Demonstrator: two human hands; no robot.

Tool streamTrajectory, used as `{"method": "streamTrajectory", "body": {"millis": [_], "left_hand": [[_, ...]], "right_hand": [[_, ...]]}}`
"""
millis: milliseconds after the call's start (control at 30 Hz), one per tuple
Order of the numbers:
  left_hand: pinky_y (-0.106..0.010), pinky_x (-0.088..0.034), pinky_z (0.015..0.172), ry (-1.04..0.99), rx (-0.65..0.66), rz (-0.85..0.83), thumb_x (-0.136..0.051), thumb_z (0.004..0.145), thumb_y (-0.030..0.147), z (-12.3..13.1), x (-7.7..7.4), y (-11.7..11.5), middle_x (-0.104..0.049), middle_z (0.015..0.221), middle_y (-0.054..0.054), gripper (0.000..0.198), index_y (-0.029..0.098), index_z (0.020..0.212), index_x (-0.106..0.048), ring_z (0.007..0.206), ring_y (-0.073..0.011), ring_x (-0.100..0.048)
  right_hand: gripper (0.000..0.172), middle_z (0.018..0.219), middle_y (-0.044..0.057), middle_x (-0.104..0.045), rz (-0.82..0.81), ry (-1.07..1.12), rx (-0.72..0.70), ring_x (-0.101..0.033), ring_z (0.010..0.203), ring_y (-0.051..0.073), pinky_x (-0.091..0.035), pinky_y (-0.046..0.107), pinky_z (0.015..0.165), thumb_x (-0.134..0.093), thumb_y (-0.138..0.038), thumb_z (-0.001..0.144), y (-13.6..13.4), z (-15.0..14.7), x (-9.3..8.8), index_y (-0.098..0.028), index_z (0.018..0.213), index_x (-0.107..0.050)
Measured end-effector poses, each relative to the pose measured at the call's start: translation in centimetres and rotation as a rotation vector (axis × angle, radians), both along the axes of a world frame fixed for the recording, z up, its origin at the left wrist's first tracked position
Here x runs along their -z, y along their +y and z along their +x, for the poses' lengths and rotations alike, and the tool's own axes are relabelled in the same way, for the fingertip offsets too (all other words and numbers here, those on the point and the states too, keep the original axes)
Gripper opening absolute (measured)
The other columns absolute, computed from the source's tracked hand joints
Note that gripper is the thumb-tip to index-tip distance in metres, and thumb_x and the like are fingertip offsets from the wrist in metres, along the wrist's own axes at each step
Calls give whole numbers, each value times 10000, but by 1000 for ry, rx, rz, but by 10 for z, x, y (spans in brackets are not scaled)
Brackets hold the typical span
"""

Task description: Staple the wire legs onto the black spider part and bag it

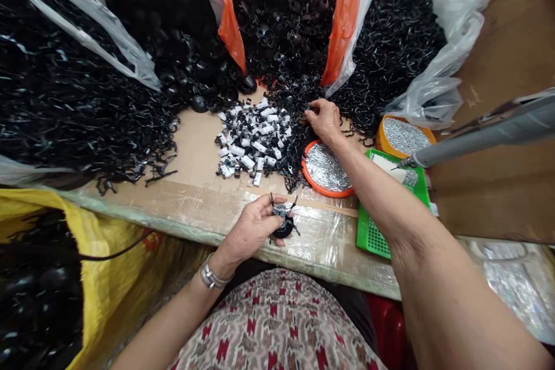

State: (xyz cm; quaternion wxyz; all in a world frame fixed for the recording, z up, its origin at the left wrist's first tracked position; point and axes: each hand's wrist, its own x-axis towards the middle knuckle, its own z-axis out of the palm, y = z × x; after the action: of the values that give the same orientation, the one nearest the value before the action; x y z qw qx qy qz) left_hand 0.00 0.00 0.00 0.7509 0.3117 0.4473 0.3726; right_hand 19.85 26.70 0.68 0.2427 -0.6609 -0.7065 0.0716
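"Far left?"
"Yellow sack (84,277); black parts (39,295) inside."

"Middle?"
"White pieces (260,139), heaped on the table (191,144). Nearer me, my left hand (251,224), grasping one black assembly (284,228) between thumb and fingers, over the table's near edge."

"Next, rightward?"
"My right hand (324,119), reached out, fingertips drawn together at the small black pieces (299,147). Whether they grip one, I cannot tell. Nearer me: red dish (305,172), metal pins (325,165)."

"Far right?"
"Green basket (375,237), grey tool (477,133) reaching over it. Just behind: yellow bowl (382,140), silvery bits (404,136)."
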Motion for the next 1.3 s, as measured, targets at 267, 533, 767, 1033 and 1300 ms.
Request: {"method": "streamTrajectory", "body": {"millis": [267, 533, 767, 1033, 1300], "left_hand": [[-251, -578, 454, 18, -11, 10, -758, 714, 253, 1, -4, 0, -731, 1009, -99, 496, 132, 1150, -557, 643, -197, -732], [-252, -564, 438, 10, -90, 36, -770, 705, 244, 3, -3, -3, -738, 969, -96, 500, 132, 1142, -556, 615, -209, -740], [-252, -562, 438, -36, -152, -22, -793, 686, 227, -2, -11, 1, -745, 886, -62, 513, 137, 1121, -535, 596, -236, -754], [-248, -562, 450, -44, -158, -27, -807, 679, 218, -8, -14, 1, -754, 881, -69, 502, 134, 1100, -546, 597, -232, -756], [-248, -559, 464, -30, -103, -47, -806, 706, 240, -9, -17, -4, -757, 959, -95, 464, 134, 1096, -577, 631, -227, -759]], "right_hand": [[341, 1101, 125, -702, 210, -46, -129, -633, 1053, 281, -514, 452, 967, -517, -121, 809, -31, 27, -13, -193, 1090, -696], [274, 1107, 95, -693, 322, -102, -289, -646, 934, 218, -564, 390, 812, -518, -144, 935, -132, 27, -37, -229, 1144, -674], [245, 1089, 128, -741, 374, -526, -586, -615, 905, 237, -514, 377, 707, -478, -126, 1017, -263, 25, -23, -146, 1137, -691], [251, 1171, 134, -703, 83, -294, -612, -604, 1046, 283, -555, 451, 850, -587, -207, 983, -293, 28, -17, -176, 1219, -664], [292, 1246, 157, -630, -183, -140, -586, -564, 1148, 331, -531, 541, 969, -678, -210, 906, -269, 28, -26, -180, 1193, -634]]}}
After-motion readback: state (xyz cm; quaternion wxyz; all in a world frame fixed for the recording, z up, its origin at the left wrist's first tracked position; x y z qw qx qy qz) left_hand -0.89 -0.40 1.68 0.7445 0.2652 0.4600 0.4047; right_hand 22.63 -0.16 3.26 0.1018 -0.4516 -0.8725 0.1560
